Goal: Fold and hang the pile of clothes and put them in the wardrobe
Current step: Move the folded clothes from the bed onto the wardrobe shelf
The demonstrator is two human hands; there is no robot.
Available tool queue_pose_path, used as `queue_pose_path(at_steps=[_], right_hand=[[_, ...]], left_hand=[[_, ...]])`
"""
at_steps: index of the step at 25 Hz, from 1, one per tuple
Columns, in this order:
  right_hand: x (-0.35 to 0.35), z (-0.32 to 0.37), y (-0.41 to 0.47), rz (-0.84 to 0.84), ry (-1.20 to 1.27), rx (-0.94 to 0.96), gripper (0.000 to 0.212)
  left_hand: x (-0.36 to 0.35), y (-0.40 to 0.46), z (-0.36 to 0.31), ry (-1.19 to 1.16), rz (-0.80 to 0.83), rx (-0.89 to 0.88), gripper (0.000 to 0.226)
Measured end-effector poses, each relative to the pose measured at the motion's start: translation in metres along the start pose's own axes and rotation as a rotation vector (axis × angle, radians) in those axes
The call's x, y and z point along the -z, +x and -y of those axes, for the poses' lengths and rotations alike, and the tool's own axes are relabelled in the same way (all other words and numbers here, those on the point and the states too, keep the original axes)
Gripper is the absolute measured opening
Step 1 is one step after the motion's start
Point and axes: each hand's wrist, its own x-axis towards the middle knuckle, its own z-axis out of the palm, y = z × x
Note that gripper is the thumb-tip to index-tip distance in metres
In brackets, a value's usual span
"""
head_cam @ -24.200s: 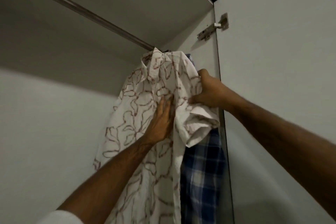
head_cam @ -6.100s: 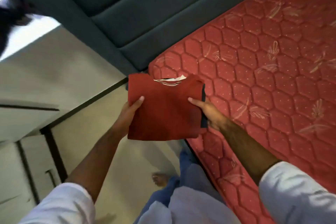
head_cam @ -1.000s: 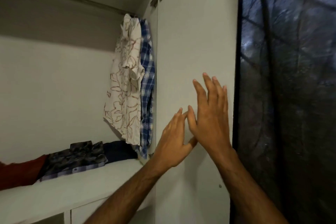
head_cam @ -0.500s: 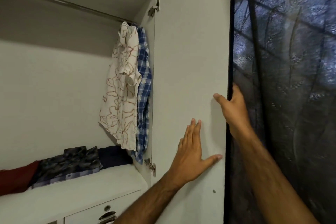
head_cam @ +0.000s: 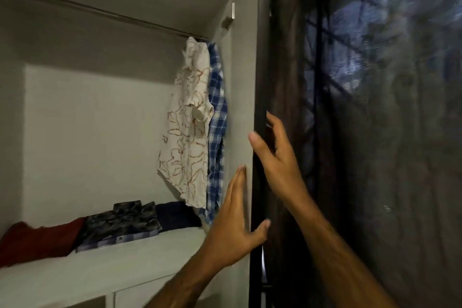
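The wardrobe door [head_cam: 246, 82] stands nearly edge-on to the camera, between the open wardrobe on the left and a dark mesh curtain [head_cam: 362, 132] on the right. The left hand [head_cam: 235, 222] lies flat against the door's pale inner face, fingers straight and together, thumb spread toward the edge. The right hand [head_cam: 275, 157] is at the door's outer edge with its fingers loosely extended on the dark side and the thumb on the near side; whether it really grips the edge cannot be told.

Inside, a metal rail [head_cam: 100, 11] runs under the top panel. At its right end hang a white shirt with a brown floral print [head_cam: 187, 127] and, just behind it against the wardrobe's side, a blue checked shirt [head_cam: 217, 112]. On the shelf [head_cam: 100, 265] below lie three folded garments side by side, touching: a red one [head_cam: 37, 237] at the left, a dark patterned shirt [head_cam: 122, 225] in the middle, a navy one [head_cam: 176, 214] under the hanging shirts.

A hinge [head_cam: 231, 14] shows near the door's top. Beyond the curtain, bluish light comes blurred through a window [head_cam: 390, 27].
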Motion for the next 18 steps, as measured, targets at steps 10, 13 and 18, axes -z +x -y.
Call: queue_pose_path(at_steps=[10, 13, 18], right_hand=[[-0.173, -0.055, 0.028, 0.351, -0.217, 0.199, 0.071], [-0.206, -0.070, 0.040, 0.416, -0.342, 0.229, 0.087], [-0.245, -0.095, 0.059, 0.507, -0.603, 0.274, 0.120]], left_hand=[[0.170, -0.071, 0.076, -0.008, -0.179, 0.233, 0.046], [0.203, -0.073, 0.096, 0.052, -0.170, 0.330, 0.046], [0.235, -0.062, 0.141, 0.148, -0.237, 0.415, 0.046]])
